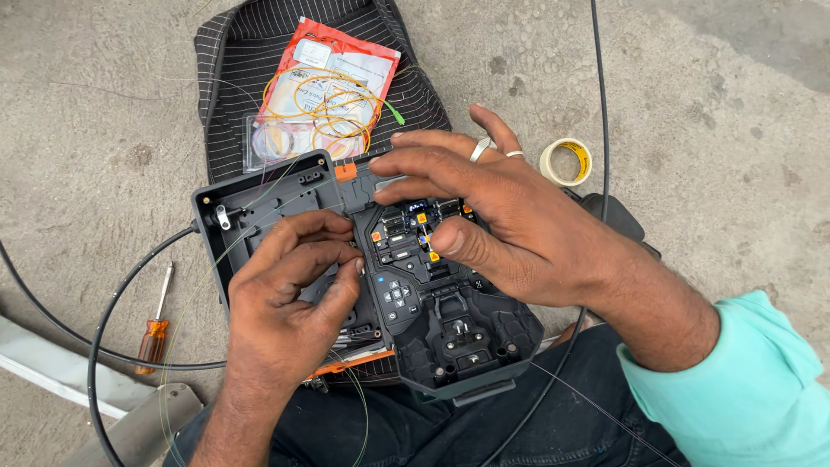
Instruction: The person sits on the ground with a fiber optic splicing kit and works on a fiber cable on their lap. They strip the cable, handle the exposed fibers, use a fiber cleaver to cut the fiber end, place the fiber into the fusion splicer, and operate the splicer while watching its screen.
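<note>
The left hand (290, 290) pinches a thin fibre (285, 206), probably fragile and best held gently near its end; the right hand (493, 212), spread, rests on the black machine (432, 303).

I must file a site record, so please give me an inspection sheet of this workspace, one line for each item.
Surface: rough concrete ground; a striped dark cloth lies on it.
Job's things: black splicing machine with orange clips, on the person's lap; thin fibres run across its left tray.
Clutter: orange-handled screwdriver, tape roll, red packet with coiled yellow fibre, clear plastic case.
Hands: left hand pinches a fibre at the tray; right hand is spread over the machine's middle, thumb on a clamp, two rings.
Cables: black cable loops at left; another runs at right.
Surroundings: grey metal piece at lower left.
</note>
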